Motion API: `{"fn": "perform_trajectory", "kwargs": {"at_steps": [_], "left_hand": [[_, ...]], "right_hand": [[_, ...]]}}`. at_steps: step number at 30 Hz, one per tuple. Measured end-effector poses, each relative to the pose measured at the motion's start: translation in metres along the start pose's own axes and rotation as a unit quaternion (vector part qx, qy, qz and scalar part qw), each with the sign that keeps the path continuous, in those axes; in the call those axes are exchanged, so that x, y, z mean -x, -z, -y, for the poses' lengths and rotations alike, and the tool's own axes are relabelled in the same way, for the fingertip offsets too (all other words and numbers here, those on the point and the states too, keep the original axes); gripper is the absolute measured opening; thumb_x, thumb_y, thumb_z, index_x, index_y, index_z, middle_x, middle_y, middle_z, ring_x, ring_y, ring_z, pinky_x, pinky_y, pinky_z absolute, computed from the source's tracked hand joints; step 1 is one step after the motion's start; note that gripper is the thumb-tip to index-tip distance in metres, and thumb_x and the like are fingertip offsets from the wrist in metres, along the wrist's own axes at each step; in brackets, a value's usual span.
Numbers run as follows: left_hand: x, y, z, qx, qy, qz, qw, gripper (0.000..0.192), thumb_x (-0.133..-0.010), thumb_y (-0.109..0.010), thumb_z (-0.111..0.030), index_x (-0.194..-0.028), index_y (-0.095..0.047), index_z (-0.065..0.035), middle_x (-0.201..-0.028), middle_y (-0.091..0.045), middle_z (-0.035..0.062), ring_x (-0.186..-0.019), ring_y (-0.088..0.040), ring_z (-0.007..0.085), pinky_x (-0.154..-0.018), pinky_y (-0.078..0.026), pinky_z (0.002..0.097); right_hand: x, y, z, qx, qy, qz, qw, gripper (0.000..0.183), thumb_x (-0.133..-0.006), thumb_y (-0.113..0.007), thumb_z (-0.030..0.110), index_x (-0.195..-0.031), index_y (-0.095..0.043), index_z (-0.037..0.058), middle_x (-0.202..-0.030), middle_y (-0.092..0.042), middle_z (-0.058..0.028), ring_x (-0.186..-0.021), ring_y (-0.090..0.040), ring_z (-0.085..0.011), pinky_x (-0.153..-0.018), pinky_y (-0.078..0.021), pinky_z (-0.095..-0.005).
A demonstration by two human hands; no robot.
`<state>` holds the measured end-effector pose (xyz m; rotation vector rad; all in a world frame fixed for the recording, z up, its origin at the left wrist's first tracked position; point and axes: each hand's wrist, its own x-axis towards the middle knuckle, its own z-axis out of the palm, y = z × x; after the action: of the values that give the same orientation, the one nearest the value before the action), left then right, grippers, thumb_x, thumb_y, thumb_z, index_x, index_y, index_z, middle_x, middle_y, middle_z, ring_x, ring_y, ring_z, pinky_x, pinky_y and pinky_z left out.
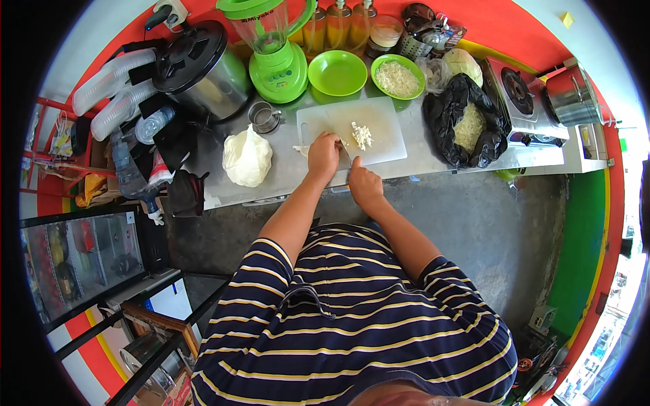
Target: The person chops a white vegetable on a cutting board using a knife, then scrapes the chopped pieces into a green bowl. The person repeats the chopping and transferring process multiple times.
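Note:
My right hand is closed around the handle of a knife at the near edge of a white cutting board. At the board's left half, my left hand has its fingertips bent beside the blade, on a pale piece of food that they mostly hide. A small heap of chopped white pieces lies on the board to the right of the blade. Leftover pale leaf pieces stick out left of my left hand. A whitish, cabbage-like head or wrapped bundle sits on the steel counter farther left.
Behind the board stand a green bowl, a green plate of pale shreds, a green blender and a metal cup. To the right are a black plastic bag of shreds, a cabbage and a gas stove.

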<state>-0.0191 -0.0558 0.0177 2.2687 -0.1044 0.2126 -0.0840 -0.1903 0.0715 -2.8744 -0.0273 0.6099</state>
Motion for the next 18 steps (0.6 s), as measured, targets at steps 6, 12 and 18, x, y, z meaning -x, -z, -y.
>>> {"fn": "perform_trajectory", "kwargs": {"at_steps": [6, 12, 18], "left_hand": [[-0.004, 0.000, 0.009, -0.025, -0.008, 0.007, 1.000, 0.006, -0.079, -0.074, 0.000, -0.084, -0.076, -0.0021, -0.093, -0.069, 0.0169, -0.086, -0.070, 0.0380, -0.077, -0.056, 0.0462], [-0.001, 0.002, 0.000, -0.015, 0.011, 0.010, 1.000, 0.004, -0.079, -0.072, 0.001, -0.080, -0.074, -0.0025, -0.093, -0.069, 0.0162, -0.086, -0.069, 0.0380, -0.077, -0.056, 0.0472], [-0.005, 0.005, -0.002, -0.006, 0.028, 0.022, 0.999, 0.008, -0.079, -0.069, 0.004, -0.081, -0.075, -0.0009, -0.092, -0.070, 0.0188, -0.084, -0.068, 0.0407, -0.075, -0.055, 0.0479]], "right_hand": [[-0.007, 0.025, -0.004, 0.059, 0.051, 0.010, 0.997, 0.022, -0.098, -0.056, 0.010, -0.116, -0.048, -0.0001, -0.094, -0.077, -0.0232, -0.091, -0.078, -0.0413, -0.080, -0.0625, -0.0494], [-0.006, -0.006, 0.002, 0.034, 0.005, -0.011, 0.999, 0.021, -0.098, -0.056, 0.010, -0.115, -0.048, 0.0015, -0.093, -0.077, -0.0220, -0.087, -0.078, -0.0393, -0.078, -0.0629, -0.0478], [-0.014, -0.002, 0.004, 0.041, 0.003, -0.018, 0.999, 0.022, -0.099, -0.058, 0.013, -0.116, -0.047, 0.0027, -0.094, -0.077, -0.0221, -0.088, -0.079, -0.0386, -0.077, -0.0628, -0.0472]]}}
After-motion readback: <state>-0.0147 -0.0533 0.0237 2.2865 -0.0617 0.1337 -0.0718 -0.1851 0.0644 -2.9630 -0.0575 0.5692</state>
